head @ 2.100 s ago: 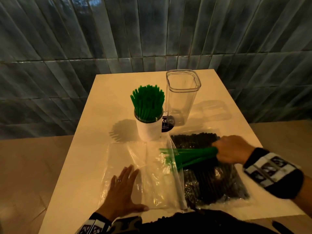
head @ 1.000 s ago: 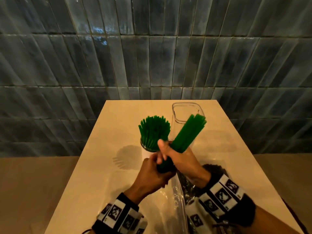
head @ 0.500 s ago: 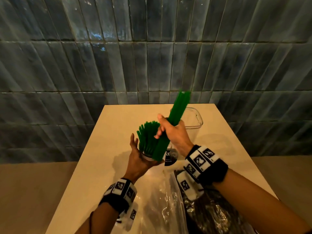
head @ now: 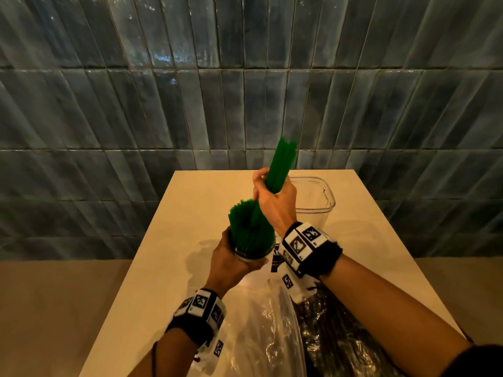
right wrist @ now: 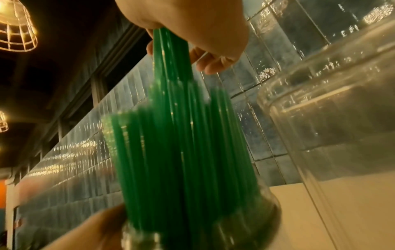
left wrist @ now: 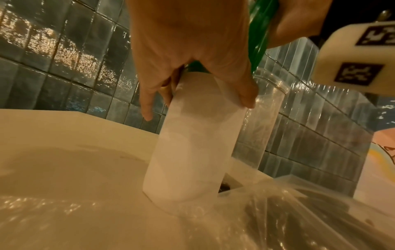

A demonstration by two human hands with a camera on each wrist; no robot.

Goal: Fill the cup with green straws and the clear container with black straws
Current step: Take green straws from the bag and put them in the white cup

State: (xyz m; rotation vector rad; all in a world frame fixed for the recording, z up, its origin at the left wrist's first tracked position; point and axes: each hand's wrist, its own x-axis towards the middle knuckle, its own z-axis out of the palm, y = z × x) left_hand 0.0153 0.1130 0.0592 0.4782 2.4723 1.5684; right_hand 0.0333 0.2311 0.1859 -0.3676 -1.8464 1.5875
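The right hand (head: 273,204) has its fingers (right wrist: 210,65) clenched round the middle of a bundle (head: 280,165) of green straws, held near upright with a slight lean, its lower ends pushed in among the straws (head: 249,231) already standing in the cup (left wrist: 193,138). The mid-length grip appears chosen to keep the bundle together while leaving the lower part free to slide down. The left hand (head: 235,258) grasps the cup just under its rim, thumb (left wrist: 245,91) on one side and fingers (left wrist: 147,108) on the other; the little finger stands straight and off the wall. This hold looks meant to steady a tall, narrow, top-heavy vessel against the sideways push of the incoming bundle. The cup stands on the desk (head: 168,240), its base at the edge of a clear plastic bag (head: 261,330) that appears empty. The clear container (head: 317,198) stands just beside the cup, behind the right hand, with no straws visible inside. The black straws (head: 334,336) lie in their bag on the near right of the desk, under the right forearm. Judgement: the green portion is nearly complete and the black portion not begun. Risk noted: the cup looks tightly packed, so forcing the bundle may splay or bend straws.
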